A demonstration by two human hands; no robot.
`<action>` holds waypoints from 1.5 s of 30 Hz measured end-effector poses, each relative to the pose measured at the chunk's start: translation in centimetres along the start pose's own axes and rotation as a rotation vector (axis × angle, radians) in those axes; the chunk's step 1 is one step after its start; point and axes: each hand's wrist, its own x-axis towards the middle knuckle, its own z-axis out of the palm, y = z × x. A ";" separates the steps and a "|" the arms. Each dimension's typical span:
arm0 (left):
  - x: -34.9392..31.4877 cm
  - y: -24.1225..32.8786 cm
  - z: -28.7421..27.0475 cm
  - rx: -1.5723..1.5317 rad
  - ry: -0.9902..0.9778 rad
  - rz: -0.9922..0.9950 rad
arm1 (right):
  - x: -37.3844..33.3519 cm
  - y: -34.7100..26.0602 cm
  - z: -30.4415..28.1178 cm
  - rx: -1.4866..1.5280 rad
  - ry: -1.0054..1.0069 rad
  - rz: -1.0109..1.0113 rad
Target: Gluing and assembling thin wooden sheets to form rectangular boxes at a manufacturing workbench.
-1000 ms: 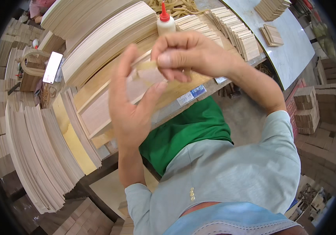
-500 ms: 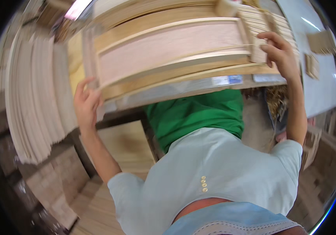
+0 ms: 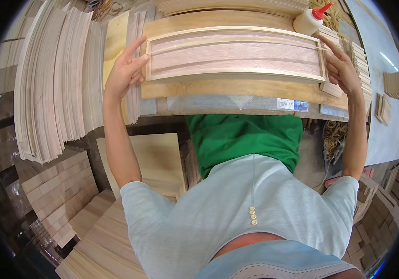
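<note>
A long, shallow wooden tray (image 3: 236,76) with pale rims and a pinkish panel lies across a yellowish board on the bench. Over its length runs a thin pale band (image 3: 227,41), which looks like a stretched rubber band. My left hand (image 3: 126,69) is at the tray's left end, index finger and thumb reaching to the rim and the other fingers curled. At the right end, my right hand (image 3: 341,67) has its index finger extended along the corner and the rest bent in. Both hands appear to hold the band's ends; the exact grip is partly hidden.
A white glue bottle (image 3: 307,22) with a red nozzle stands behind the tray's right end. Stacked thin boards (image 3: 55,79) rise at the left. Small wooden strips (image 3: 359,69) lie beside my right hand. Tan bands (image 3: 336,139) fill a container below the bench.
My hands have come to the tray's two ends, the left one moving up to its left rim. The band, earlier slanting across the tray's near part, now runs along its far part. The view has shifted.
</note>
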 end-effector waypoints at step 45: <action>5.7 -5.3 1.2 -0.194 0.385 0.132 | 3.6 0.7 -0.6 -0.215 -0.044 0.029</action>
